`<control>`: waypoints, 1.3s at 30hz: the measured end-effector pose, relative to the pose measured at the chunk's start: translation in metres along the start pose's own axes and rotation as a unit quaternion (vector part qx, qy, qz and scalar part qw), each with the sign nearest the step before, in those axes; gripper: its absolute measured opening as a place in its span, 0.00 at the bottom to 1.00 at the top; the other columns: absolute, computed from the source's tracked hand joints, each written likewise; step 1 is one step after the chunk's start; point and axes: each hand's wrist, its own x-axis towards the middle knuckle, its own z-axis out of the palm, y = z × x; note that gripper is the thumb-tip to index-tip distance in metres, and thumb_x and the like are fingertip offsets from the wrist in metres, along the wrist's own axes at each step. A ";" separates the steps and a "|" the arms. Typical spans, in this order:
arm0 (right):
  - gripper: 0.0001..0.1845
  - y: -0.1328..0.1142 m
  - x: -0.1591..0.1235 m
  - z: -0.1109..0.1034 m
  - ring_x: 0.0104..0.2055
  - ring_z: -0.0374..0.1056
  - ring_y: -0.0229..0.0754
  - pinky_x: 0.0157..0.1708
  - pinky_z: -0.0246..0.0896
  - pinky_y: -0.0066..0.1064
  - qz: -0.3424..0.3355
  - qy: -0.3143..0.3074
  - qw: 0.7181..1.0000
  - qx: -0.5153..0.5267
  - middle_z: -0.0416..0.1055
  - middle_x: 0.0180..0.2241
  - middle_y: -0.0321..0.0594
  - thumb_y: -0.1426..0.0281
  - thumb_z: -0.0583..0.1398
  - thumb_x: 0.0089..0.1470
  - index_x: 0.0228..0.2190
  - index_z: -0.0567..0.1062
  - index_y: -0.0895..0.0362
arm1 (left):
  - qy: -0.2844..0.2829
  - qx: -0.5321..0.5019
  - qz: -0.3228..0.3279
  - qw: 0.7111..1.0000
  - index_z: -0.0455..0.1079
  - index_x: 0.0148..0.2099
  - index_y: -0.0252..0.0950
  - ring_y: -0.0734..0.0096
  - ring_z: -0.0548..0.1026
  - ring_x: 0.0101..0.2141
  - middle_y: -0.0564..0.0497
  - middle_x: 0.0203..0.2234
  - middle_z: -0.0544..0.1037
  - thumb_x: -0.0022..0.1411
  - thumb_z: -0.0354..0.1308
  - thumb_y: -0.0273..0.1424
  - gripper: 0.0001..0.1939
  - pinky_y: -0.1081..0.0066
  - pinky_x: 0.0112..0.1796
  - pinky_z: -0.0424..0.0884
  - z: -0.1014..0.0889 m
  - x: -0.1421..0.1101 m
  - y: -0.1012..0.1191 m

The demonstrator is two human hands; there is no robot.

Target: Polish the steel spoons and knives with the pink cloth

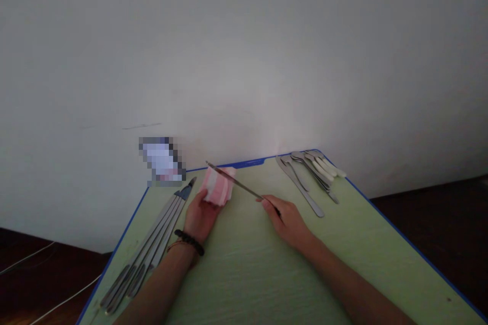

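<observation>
My left hand (202, 213) is closed on a folded pink and white striped cloth (219, 186), held above the table. In my right hand (284, 217) is a metal table knife (240, 184), gripped by its handle. Its blade slants up to the left and passes across the upper part of the cloth; whether it touches the cloth I cannot tell. Several metal knives (156, 244) lie fanned out on the table just left of my left forearm. One more knife (305, 190) lies to the right, beyond my right hand.
Metal spoons and other cutlery (314, 170), some with white handles (324, 166), lie at the far right corner. A blurred-out, phone-like object (162, 160) stands at the far left corner. The green table (244, 274) has a blue edge and meets a grey wall (244, 61).
</observation>
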 end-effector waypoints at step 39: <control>0.19 0.016 0.008 -0.036 0.36 0.71 0.41 0.36 0.63 0.31 -0.032 -0.104 0.994 0.001 0.76 0.38 0.38 0.65 0.49 0.58 0.49 0.70 0.50 | 0.026 -0.027 0.034 0.999 0.69 0.47 0.32 0.65 0.76 0.37 0.45 0.37 0.79 0.59 0.50 0.23 0.14 0.65 0.39 0.74 0.009 -0.010 -0.008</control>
